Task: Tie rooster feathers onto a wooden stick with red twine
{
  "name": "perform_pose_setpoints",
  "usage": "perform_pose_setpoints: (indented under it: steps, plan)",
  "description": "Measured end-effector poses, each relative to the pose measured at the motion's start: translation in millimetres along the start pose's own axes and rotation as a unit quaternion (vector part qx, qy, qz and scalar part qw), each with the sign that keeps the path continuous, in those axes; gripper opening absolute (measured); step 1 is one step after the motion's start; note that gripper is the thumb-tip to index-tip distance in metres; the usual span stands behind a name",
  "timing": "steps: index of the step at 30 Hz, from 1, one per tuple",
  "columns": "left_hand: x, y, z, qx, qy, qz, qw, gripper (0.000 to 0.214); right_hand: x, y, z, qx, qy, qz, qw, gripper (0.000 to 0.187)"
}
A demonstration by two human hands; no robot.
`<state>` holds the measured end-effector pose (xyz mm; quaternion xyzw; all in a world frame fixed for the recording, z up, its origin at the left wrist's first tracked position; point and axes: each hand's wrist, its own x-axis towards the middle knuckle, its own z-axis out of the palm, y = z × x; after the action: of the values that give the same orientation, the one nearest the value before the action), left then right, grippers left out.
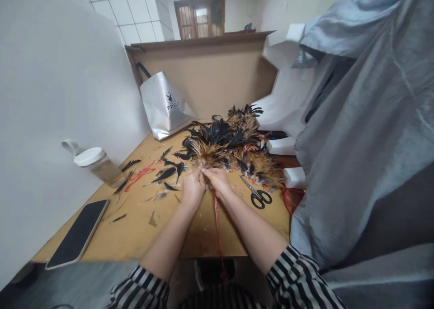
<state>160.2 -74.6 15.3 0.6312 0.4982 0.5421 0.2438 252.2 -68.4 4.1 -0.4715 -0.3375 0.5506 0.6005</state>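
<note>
My left hand point(193, 185) and my right hand point(218, 181) meet at the middle of the table, fingers closed in a pinch. Between them they grip the base of a feather bunch point(206, 152), brown with black tips fanning away from me. A thin red ribbon point(217, 216) hangs from under my hands over the table's front edge. Exactly how the fingertips sit on the quills is too small to tell. Just beyond lie dark feathers point(219, 131) in a heap, and brown feather bunches point(266, 166) lie to the right. Black-handled scissors point(260, 197) rest beside my right forearm.
Loose black feathers point(165, 174) and red ribbon scraps point(139, 175) litter the left side. A phone point(77, 234), a lidded jar point(101, 166) and a silver bag point(165, 105) stand or lie farther left. Grey cloth point(366, 141) hangs at the right, beside white foam point(288, 92).
</note>
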Motion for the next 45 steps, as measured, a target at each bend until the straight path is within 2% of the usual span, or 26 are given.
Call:
perform_pose_setpoints:
  steps: [5, 9, 15, 20, 22, 29, 33, 37, 41, 45]
  plan:
    - [-2.7, 2.8, 5.5, -0.046, 0.004, -0.019, 0.999, 0.026, 5.7, -0.9, -6.1, 0.024, -0.010, 0.029, 0.999, 0.030]
    - [-3.9, 3.1, 6.0, -0.139, -0.012, -0.123, 0.983, 0.031, 10.6, -5.6, -13.6, 0.036, -0.048, 0.030, 0.998, 0.030]
    - [-5.9, 1.3, 7.1, -0.297, -0.019, -0.278, 0.913, 0.034, 14.5, -6.6, -23.3, 0.071, -0.118, 0.061, 0.989, 0.034]
    - [-10.2, -2.6, 7.3, -0.406, -0.045, -0.326, 0.853, 0.032, 16.2, -2.8, -27.9, 0.084, -0.159, 0.079, 0.980, 0.035]
    - [-11.7, -4.5, 8.3, -0.415, -0.051, -0.310, 0.854, 0.031, 16.6, -1.0, -28.8, 0.075, -0.169, 0.078, 0.980, 0.035]
    - [-14.9, -2.6, 13.3, -0.318, 0.008, -0.240, 0.917, 0.057, 12.6, -4.9, -26.6, 0.009, -0.157, 0.042, 0.987, 0.031]
    - [-16.7, -4.6, 14.4, -0.286, 0.001, -0.219, 0.933, 0.062, 10.5, -8.1, -25.4, -0.032, -0.147, 0.032, 0.988, 0.035]
    - [-18.4, -12.1, 15.6, -0.274, -0.013, -0.202, 0.940, 0.060, 11.1, -5.8, -24.5, -0.064, -0.109, 0.043, 0.991, 0.035]
    - [-15.9, -9.6, 8.9, -0.295, -0.052, -0.247, 0.922, 0.050, 11.3, -5.2, -23.5, -0.058, -0.124, 0.044, 0.990, 0.032]
    - [-7.5, -0.8, -6.4, -0.356, -0.128, -0.323, 0.868, 0.027, 11.0, -5.7, -23.1, -0.046, -0.135, 0.044, 0.989, 0.031]
